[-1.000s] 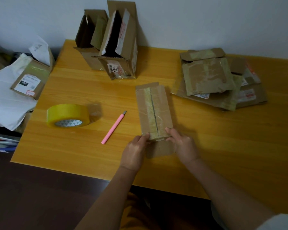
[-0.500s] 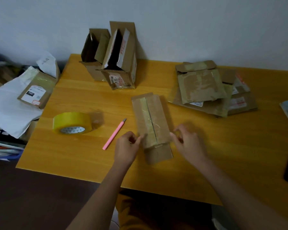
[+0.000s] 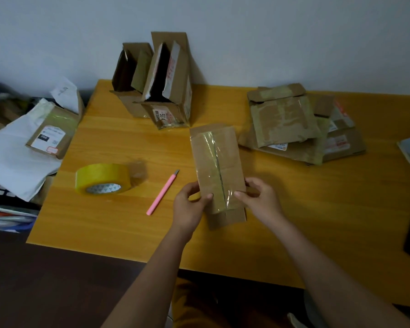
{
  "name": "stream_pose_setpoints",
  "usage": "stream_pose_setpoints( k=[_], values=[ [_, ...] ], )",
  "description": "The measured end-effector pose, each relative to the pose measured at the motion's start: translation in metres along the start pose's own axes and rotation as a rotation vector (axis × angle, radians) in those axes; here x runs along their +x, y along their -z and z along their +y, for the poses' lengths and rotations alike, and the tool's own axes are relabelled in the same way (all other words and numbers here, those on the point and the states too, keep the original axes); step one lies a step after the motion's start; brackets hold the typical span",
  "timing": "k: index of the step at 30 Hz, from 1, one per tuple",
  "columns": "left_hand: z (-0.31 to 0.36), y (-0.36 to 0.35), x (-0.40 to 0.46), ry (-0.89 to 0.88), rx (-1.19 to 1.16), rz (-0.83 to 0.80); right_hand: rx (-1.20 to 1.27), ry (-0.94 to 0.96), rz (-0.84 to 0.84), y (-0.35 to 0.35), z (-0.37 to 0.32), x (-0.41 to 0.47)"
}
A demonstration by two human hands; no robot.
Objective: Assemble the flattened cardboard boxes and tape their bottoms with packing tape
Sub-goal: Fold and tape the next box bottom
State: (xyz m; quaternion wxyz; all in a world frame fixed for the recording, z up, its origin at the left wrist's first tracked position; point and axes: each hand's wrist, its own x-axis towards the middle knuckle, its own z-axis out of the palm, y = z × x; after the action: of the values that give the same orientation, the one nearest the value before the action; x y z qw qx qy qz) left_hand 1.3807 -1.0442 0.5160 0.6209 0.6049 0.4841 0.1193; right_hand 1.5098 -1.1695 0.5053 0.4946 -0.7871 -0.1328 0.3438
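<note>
Flattened taped box [image 3: 217, 166] held at frame centre above table [image 3: 317, 209], gripped at lower edges by left hand [image 3: 189, 207] and right hand [image 3: 260, 200]. Two assembled boxes [image 3: 161, 91] upright at upper centre, interiors dark, contents indiscernible. Tape roll [image 3: 102, 178] at left.

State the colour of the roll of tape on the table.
Yellow; the roll of tape shows best in the head view.

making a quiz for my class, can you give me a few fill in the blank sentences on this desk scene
1. Both hands, left hand and right hand, hold a flat cardboard ____.
2. The roll of packing tape on the table is ____ in colour.
3. The pink utility knife lies between the tape roll and the ____ hand.
4. The flattened boxes are stacked to the ____ of the open boxes.

Missing words: box; yellow; left; right
</note>
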Motion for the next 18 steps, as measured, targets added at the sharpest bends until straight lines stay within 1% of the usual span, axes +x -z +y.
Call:
stream_pose_setpoints(
  k=[2, 5, 6, 10, 12, 16, 18],
  values=[
    [0.005, -0.002, -0.004, -0.026, -0.019, -0.030, 0.077, -0.078, -0.027, 0.005, -0.002, -0.003],
    [0.012, -0.004, -0.010, -0.080, -0.015, -0.063, 0.350, -0.222, -0.094, 0.011, -0.010, -0.009],
    [0.014, -0.003, -0.011, -0.100, -0.017, -0.071, 0.389, -0.234, -0.106, 0.012, -0.013, -0.010],
    [0.026, 0.002, -0.008, -0.115, -0.087, -0.110, 0.398, -0.153, -0.080, 0.021, -0.027, -0.008],
    [0.036, 0.006, -0.005, -0.126, -0.096, -0.134, 0.430, -0.129, -0.096, 0.027, -0.037, -0.005],
    [0.060, 0.012, -0.001, -0.067, -0.157, -0.279, 0.478, -0.150, -0.209, 0.042, -0.044, -0.004],
    [0.065, 0.013, -0.001, -0.015, -0.184, -0.317, 0.512, -0.184, -0.257, 0.048, -0.042, -0.005]
  ],
)
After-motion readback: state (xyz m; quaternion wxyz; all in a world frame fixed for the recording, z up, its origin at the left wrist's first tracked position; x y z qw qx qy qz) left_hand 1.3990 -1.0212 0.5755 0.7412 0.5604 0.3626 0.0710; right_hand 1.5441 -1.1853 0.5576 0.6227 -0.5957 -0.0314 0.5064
